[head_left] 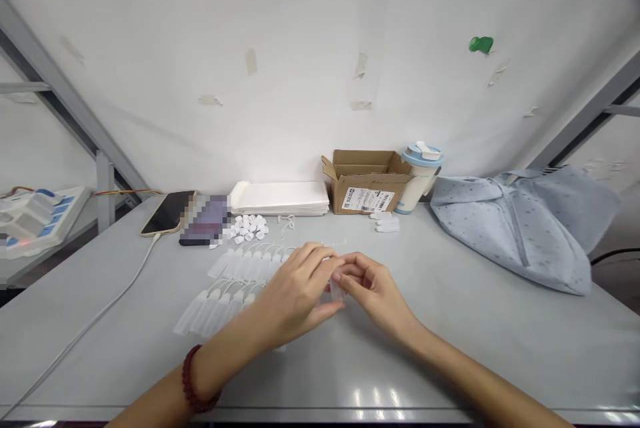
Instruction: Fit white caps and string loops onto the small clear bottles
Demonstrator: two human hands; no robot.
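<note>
Between the thumb and curled fingers of the right hand (376, 291), a small translucent plastic bottle (337, 291) is pinched. The left hand (296, 283) arches over its top, thumb spread away, fingertip contact hidden. Work at the top seems in hand; the next move likely calls for a steady right-hand grip. Leftward lie corded bottles (219, 313); beyond, white caps (249, 228).

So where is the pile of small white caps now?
In the head view, the white caps lie left of centre on the table, between the white stack and the rows of tubes.
</note>
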